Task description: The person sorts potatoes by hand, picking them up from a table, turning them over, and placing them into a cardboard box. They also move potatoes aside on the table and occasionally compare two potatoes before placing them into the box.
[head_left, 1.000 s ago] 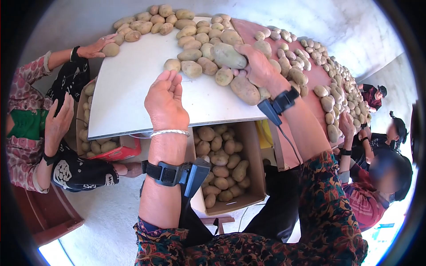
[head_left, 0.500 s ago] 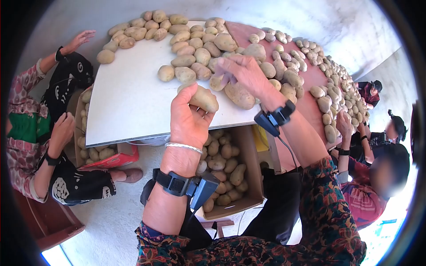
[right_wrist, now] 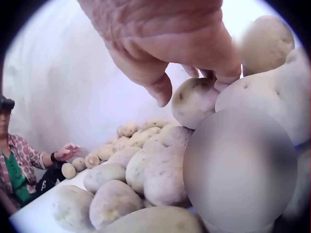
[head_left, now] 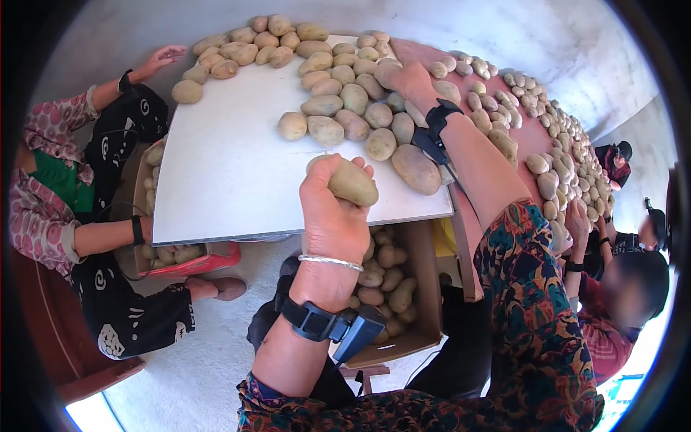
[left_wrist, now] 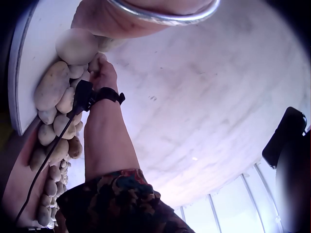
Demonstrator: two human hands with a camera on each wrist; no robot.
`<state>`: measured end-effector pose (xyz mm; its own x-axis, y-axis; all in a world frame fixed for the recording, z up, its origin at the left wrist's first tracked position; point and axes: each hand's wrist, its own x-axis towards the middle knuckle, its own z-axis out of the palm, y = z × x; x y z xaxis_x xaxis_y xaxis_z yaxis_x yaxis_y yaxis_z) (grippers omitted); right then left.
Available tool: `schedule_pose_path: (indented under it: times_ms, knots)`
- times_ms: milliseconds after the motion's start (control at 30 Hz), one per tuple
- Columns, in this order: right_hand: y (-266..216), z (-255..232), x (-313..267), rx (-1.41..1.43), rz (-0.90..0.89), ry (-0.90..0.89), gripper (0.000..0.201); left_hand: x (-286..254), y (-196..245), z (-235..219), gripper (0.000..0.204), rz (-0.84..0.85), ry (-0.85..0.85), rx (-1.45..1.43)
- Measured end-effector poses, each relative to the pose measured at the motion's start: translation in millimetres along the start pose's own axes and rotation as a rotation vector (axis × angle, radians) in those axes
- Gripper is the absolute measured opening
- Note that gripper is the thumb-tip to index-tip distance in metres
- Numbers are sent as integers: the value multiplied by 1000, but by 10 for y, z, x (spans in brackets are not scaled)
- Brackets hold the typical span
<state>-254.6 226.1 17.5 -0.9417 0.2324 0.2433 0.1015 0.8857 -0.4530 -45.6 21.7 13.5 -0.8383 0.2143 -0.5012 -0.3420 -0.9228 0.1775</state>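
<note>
My left hand (head_left: 335,212) grips a long potato (head_left: 353,181) above the white board (head_left: 223,173), its fingers and thumb curled round it. At the heap beyond, my right hand (head_left: 416,81) reaches over the potatoes. The right wrist view shows that hand (right_wrist: 170,43) from close by, fingertips touching a small potato (right_wrist: 190,103), the thumb hanging apart from it. A large potato (head_left: 416,170) lies near the board's front right corner. In the left wrist view, my right hand (left_wrist: 104,75) is at the potatoes.
A cardboard box of potatoes (head_left: 430,288) stands below the board's front edge, and a red box (head_left: 194,265) at the left. Potatoes cover much of the reddish surface (head_left: 520,133) at the right. One person sits at the left, several at the right.
My left hand turned up, took hold of a potato and moved right with it. My right hand let go of a large greenish potato, drew back, then reached farther into the heap.
</note>
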Motion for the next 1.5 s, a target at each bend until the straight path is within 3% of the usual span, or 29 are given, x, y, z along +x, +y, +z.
schedule_pose_path:
  times_ms: [33, 100, 233, 333, 400, 433, 500, 533, 600, 733, 800, 833, 867, 933, 967, 1033, 1067, 1167, 1200, 1267, 1333, 1400, 1500]
  knots:
    - [-20, -23, -1, 4, -3, -1, 55, -20, -15, 14, 34, -7, 6, 1]
    - [-3, -92, 2, -301, -56, -197, 61, -44, -38, 22, 34, -14, 0, 11]
    - [-32, -164, -25, -297, -54, -218, 61, -50, -32, 37, 34, -8, 28, 33]
    - [2, -235, -105, -118, -13, -211, 59, -22, -9, -6, 35, 18, 33, 103]
    - [59, -247, -218, 291, -139, -104, 52, 7, 4, -24, 35, 14, 31, 113]
    - [14, -332, -336, 287, -137, -102, 52, 4, 13, -19, 35, 10, 29, 113]
    - [-177, -576, -717, 756, 85, -320, 47, -21, 23, -3, 37, 7, -18, 124]
    - [-222, -629, -890, 752, 86, -316, 47, -22, 23, 5, 37, 3, -22, 123]
    - [-258, -700, -1183, 1081, 168, -408, 46, -6, 15, -1, 40, 19, -66, 143]
    - [-184, -836, -1593, 1135, 169, -567, 48, 81, 8, -19, 44, 8, -111, 149]
    - [-176, -901, -1803, 1147, 220, -533, 47, 46, 23, -28, 46, -50, -193, 241]
    - [-128, -940, -1877, 1070, 163, -567, 47, 22, 42, -39, 45, -60, -278, 318]
    - [-87, -962, -1953, 994, 106, -606, 47, 9, 43, -46, 45, -79, -254, 319]
    - [-33, -1008, -2113, 933, 41, -578, 51, -21, 37, -65, 45, 55, -341, 711]
    - [-20, -1039, -2219, 927, 58, -582, 52, -63, 41, -77, 45, 41, -319, 716]
    - [44, -1103, -2377, 921, 78, -581, 52, -144, 34, -40, 47, 257, -491, 1112]
    - [93, -1140, -2439, 849, 65, -615, 55, -178, 17, -36, 47, 248, -490, 1114]
    - [209, -1278, -2567, 706, 77, -698, 56, -211, 6, -62, 51, 276, -554, 1623]
    - [239, -1310, -2610, 638, 95, -750, 55, -224, -14, -86, 51, 265, -555, 1625]
    - [279, -1339, -2667, 515, 97, -796, 54, -255, -69, -120, 55, 282, -695, 2006]
    - [307, -1335, -2705, 394, 104, -845, 53, -373, -132, -77, 58, 204, -735, 2085]
    - [297, -1289, -2745, 246, 71, -883, 54, -457, -189, -38, 59, -111, -823, 2275]
    - [211, -1281, -2756, 15, 37, -1009, 58, -489, -254, -41, 51, -198, -889, 2371]
